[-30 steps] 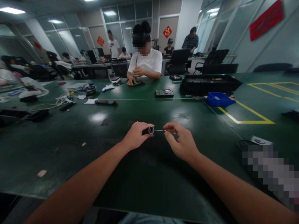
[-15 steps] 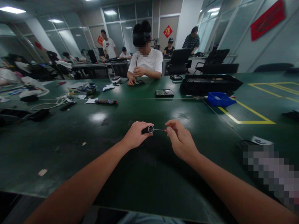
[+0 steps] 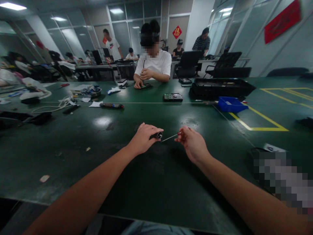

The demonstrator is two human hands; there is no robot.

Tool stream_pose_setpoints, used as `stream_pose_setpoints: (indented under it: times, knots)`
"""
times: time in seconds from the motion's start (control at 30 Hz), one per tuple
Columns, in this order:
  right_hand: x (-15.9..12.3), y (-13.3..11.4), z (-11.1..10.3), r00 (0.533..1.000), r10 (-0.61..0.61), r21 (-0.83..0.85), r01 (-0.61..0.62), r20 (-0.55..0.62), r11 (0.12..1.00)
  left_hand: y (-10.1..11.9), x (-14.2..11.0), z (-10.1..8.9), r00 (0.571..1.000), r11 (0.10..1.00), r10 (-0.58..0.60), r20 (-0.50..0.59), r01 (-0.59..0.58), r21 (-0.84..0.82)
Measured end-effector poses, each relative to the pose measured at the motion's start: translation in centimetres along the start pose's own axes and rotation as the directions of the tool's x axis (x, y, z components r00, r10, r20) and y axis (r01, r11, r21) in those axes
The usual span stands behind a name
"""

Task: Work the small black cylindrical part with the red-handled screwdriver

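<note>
My left hand [image 3: 144,138] is closed round a black tube [image 3: 159,135] that looks like a flashlight, its round, bright-rimmed end turned toward me and the right. Most of the tube is hidden by my fingers. In my right hand [image 3: 193,142] is a slim screwdriver [image 3: 170,137] with a red handle, pinched between thumb and fingers. The thin metal shaft slants down to the left, its tip close to the lower edge of the tube's end. Whether the tip touches the tube I cannot tell. Both hands are held above the green table [image 3: 137,182].
Across the table a person [image 3: 154,62] handles a small circuit board. A hard drive [image 3: 173,97], a long black tray [image 3: 221,86] and a blue bin [image 3: 231,104] lie beyond my hands. Left are a dark pen-shaped tool [image 3: 111,105] and a white cable [image 3: 52,107].
The screwdriver's shaft has gone from nearly level, pointing at the tube's open end, to slanting down-left. My right fingers have curled in, and the tube's end has turned slightly.
</note>
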State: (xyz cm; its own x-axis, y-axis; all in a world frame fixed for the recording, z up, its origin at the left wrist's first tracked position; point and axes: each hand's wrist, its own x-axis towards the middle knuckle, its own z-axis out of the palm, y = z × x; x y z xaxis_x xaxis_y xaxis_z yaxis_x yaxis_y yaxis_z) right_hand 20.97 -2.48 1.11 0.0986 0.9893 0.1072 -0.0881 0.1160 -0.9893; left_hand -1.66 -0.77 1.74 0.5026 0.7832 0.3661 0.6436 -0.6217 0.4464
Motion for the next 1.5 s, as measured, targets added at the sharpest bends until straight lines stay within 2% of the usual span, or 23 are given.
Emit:
stream_pose_setpoints:
  times: [0.1,0.17,0.27,0.4,0.53,0.67,0.73,0.87,0.97,1.07,1.23,1.33,1.4,1.47,1.5]
  knots:
    - [0.1,0.0,-0.2,0.995,-0.024,-0.034,0.02,-0.099,0.999,-0.3,0.0,0.1,0.999,0.999,-0.049,0.02,0.049,0.004]
    - [-0.1,-0.1,-0.2,0.99,-0.066,-0.076,0.057,-0.122,0.995,-0.4,0.1,0.2,0.998,0.998,-0.057,0.007,0.057,-0.004]
    - [-0.5,-0.5,-0.3,0.981,-0.153,-0.177,0.131,-0.116,0.975,-0.3,0.1,0.2,0.997,0.997,-0.067,-0.03,0.065,-0.046]
    - [-0.9,-1.1,-0.4,0.971,-0.212,-0.229,0.182,-0.114,0.956,0.1,0.1,0.3,0.985,0.98,-0.144,-0.095,0.128,-0.154]
    - [-1.0,-1.6,-0.4,0.949,-0.286,-0.228,0.252,-0.134,0.941,0.9,-0.2,0.2,0.979,0.966,-0.186,-0.08,0.167,-0.197]
    - [-1.2,-1.9,-0.3,0.93,-0.345,-0.257,0.306,-0.125,0.917,2.3,-0.2,-0.2,0.977,0.964,-0.213,-0.022,0.207,-0.165]
    - [-1.4,-2.1,-0.3,0.928,-0.356,-0.284,0.313,-0.11,0.906,2.8,-0.1,-0.3,0.982,0.972,-0.191,0.007,0.19,-0.136]
    - [-1.6,-2.2,-0.3,0.92,-0.375,-0.296,0.33,-0.11,0.896,3.3,0.0,0.1,0.996,0.995,-0.072,0.054,0.075,-0.059]
    - [-1.7,-2.3,-0.3,0.921,-0.376,-0.276,0.338,-0.098,0.9,3.4,-0.1,0.8,0.985,0.999,0.006,0.173,-0.015,0.051]
    - [-1.7,-2.4,-0.4,0.922,-0.376,-0.292,0.337,-0.09,0.895,3.5,-0.1,1.5,0.965,0.984,-0.002,0.264,-0.044,0.171]
    - [-1.6,-2.2,-0.5,0.922,-0.38,-0.3,0.342,-0.078,0.89,3.8,0.4,2.0,0.95,0.958,-0.021,0.313,-0.07,0.277]
    - [-1.7,-2.2,-0.5,0.929,-0.364,-0.287,0.331,-0.071,0.899,3.5,0.7,1.6,0.958,0.981,-0.03,0.286,-0.026,0.19]
    - [-1.7,-2.4,-0.5,0.933,-0.353,-0.295,0.318,-0.072,0.901,2.8,0.8,1.0,0.968,0.996,-0.083,0.238,0.083,0.012]
    - [-1.7,-2.5,-0.4,0.937,-0.342,-0.312,0.306,-0.068,0.899,1.6,0.9,0.2,0.959,0.932,-0.226,0.17,0.263,-0.249]
    - [-1.7,-2.6,-0.4,0.939,-0.337,-0.318,0.3,-0.068,0.899,0.8,0.9,-0.4,0.933,0.842,-0.33,0.142,0.359,-0.403]
